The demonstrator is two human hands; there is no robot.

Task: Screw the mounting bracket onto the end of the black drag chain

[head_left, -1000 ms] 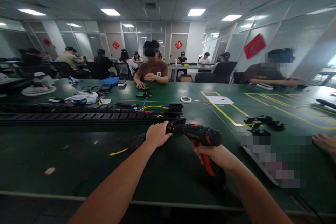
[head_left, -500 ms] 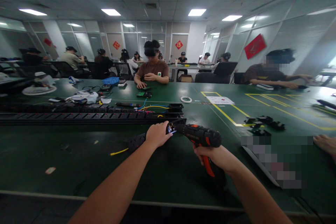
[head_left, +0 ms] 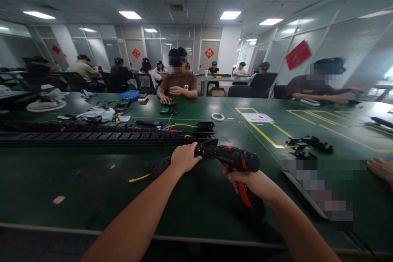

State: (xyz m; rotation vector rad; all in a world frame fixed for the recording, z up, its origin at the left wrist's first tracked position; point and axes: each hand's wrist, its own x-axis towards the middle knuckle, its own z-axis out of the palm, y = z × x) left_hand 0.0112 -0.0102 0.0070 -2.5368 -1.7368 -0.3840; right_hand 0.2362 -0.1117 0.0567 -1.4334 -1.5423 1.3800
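Observation:
My right hand is wrapped round the grip of a black and orange cordless drill, which points left. The drill's front end meets the near end of a black socket strip; the bit itself is too small to make out. My left hand closes over that strip and presses it near the table. A yellow wire sticks out of the strip's left end. My fingers and palm hide the middle of the strip.
Long black power strips lie just beyond my hands, with coloured wires at their right end. Black brackets and a white tape roll lie to the right. A co-worker's hand rests at the right edge; another person sits opposite.
The bright light at the drill's front end, lit half a second ago, is off. Both hands, the drill and the strip have hardly moved.

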